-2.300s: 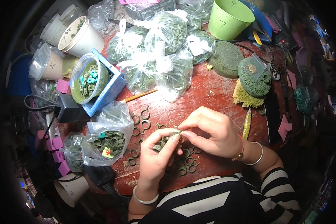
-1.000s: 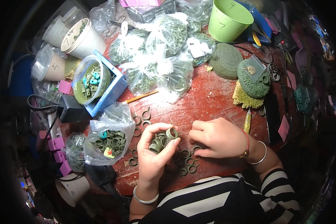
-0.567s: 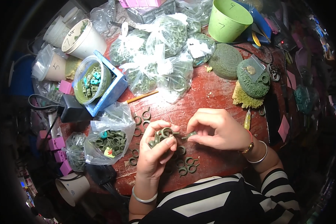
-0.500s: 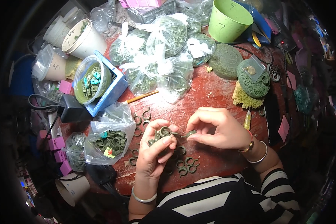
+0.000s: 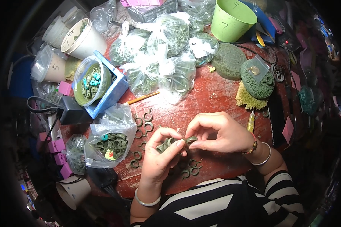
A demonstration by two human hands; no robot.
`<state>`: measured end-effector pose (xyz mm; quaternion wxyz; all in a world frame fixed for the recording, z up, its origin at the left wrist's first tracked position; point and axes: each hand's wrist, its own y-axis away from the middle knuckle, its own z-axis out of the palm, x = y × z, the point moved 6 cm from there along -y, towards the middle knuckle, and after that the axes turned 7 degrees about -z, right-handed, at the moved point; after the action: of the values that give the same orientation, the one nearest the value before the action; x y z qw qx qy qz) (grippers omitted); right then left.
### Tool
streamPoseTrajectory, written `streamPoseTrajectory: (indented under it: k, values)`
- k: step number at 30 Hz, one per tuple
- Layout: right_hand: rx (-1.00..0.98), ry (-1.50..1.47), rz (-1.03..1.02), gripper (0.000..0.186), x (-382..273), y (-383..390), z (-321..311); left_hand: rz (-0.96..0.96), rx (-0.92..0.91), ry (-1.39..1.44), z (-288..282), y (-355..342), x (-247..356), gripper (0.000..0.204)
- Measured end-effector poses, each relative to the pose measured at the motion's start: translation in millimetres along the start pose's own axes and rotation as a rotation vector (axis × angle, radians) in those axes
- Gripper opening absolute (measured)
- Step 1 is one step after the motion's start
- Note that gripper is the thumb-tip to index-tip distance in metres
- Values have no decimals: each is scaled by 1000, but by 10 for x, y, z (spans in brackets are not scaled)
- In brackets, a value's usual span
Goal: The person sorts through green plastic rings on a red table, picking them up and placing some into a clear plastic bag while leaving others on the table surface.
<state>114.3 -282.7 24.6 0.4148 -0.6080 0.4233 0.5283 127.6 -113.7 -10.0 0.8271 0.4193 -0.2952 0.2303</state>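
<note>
My left hand (image 5: 158,157) is curled around several dark green rings (image 5: 165,145), its thumb pressing across them. Just to its right, my right hand (image 5: 225,132) pinches one green ring (image 5: 192,139) between thumb and fingertips, close to the left fingertips. Whether that ring touches the held bunch I cannot tell. More loose green rings with short stems lie on the red table (image 5: 201,96), some left of my left hand (image 5: 138,133) and others below my hands (image 5: 194,171). An open clear bag (image 5: 96,160) at the left holds a heap of similar rings.
Tied clear bags (image 5: 170,34) of green pieces fill the table's back. A round tub (image 5: 81,95) leans in a blue tray (image 5: 119,92) at the left, near a white bucket (image 5: 91,41). An orange stick (image 5: 144,98), a green bucket (image 5: 231,24) and round green pads (image 5: 259,89) lie beyond my hands.
My left hand has turned so the held rings sit lower in its fingers. My right hand has shifted slightly left, bringing its ring closer to the left fingertips.
</note>
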Motion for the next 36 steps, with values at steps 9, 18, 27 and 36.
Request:
streamPoseTrajectory:
  k: [9, 18, 27, 36]
  values:
    - [-38, -346, 135, 26, 149, 40, 58, 78, -8, -40, -81, 9, 40, 8]
    - [27, -653, 191, 24, 127, 22, 92, 17, -27, 9, -93, -7, 11, 7]
    - [47, -407, 92, 23, 62, 26, 89, -38, -86, 79, -21, -26, -3, 17]
    - [253, 110, -99, 26, -166, 50, -11, -22, -161, 361, -125, -7, 11, 20]
